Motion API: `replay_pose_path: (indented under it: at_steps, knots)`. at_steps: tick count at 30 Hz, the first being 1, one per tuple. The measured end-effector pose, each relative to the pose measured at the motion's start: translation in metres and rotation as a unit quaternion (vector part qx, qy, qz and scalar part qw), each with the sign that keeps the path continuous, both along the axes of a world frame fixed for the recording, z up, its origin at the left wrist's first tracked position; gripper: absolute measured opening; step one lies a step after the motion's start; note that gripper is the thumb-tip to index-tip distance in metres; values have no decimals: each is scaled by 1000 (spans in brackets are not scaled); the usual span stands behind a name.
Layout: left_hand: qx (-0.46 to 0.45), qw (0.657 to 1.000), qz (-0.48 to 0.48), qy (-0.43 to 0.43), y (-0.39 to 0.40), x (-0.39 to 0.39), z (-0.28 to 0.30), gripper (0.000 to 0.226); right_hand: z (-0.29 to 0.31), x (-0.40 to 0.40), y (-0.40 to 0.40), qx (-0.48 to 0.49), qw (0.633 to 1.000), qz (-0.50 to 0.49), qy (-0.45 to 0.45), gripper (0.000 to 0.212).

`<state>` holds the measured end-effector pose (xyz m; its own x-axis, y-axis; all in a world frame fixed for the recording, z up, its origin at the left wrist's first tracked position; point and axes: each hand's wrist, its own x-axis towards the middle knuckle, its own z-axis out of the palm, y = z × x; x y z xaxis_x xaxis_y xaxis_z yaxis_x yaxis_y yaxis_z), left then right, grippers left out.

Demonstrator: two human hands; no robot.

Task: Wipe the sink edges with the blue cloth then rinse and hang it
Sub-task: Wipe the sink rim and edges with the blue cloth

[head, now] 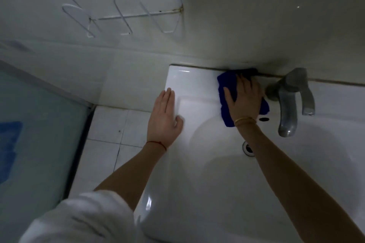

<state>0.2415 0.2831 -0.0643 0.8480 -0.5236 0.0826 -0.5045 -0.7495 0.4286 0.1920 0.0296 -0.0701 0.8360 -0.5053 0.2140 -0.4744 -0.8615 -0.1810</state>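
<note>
**Step 1 of 3: wiping the back edge, left of the tap**

Right hand (244,97) lies flat on the blue cloth (227,89), fingers spread, palm pressing down. No pinch grip here, the cloth is pinned under an open hand, not gathered. Cloth sits on the sink's (177,77) back ledge, its far edge touching the wall seam and its near corner hanging toward the bowl. The tap (289,102) stands just beside it on the right.

Left hand (165,112) rests open and flat on the left rim, holding nothing. My read is that it braces.

Judgement: wiping step is in hand; rinse and hang not started. No water visible from the spout, and the bowl looks dry around the drain (247,148).

Next move probably calls for:
- sliding the cloth along the ledge with palm pressure kept on
- working around the tap base, which needs the cloth bunched or folded, since a flat hand won't fit
- covering the left, right and front rims

Wire rack (126,16) on the wall up left looks like the likely hanging spot, but can't confirm.
</note>
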Motion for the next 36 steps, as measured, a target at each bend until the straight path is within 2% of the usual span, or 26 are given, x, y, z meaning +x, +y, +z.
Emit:
replay_pose_path:
  at_steps: [4, 8, 14, 18, 23, 26, 28, 31, 33, 36]
  knots:
    - [8, 1000, 6, -4, -2, -1, 1, 72, 3, 22, 23, 4, 997, 72, 10, 62]
    - [0, 1000, 8, -8, -1, -2, 1, 72, 2, 20, 11, 20, 988, 149, 22, 67]
    - [-9, 1000, 8, -12, 0, -1, -1, 73, -5, -1, -3, -20, 998, 53, -16, 61]
    - [-9, 1000, 10, -11, 0, -2, 0, 72, -1, 11, 7, -62, 995, 72, 4, 63]
    - [-4, 1000, 10, -11, 0, -2, -2, 71, 7, 33, 34, -1, 983, 183, 26, 69]
    - [4, 1000, 8, -13, 1, -1, -3, 71, 6, 32, 30, -8, 975, 221, 34, 67]
    - [1, 1000, 9, -14, 2, -1, -2, 72, 1, 17, 8, -9, 976, 213, 39, 67]
    - [-7, 1000, 10, -10, 2, 0, -3, 73, -8, -18, -27, 1, 992, 130, -6, 63]
    - [-8, 1000, 11, -9, 1, 0, -3, 73, -10, -28, -29, 2, 996, 75, -42, 61]
    - [-9, 1000, 9, -6, 1, -1, -3, 73, -4, -7, -5, -7, 998, 62, -21, 66]
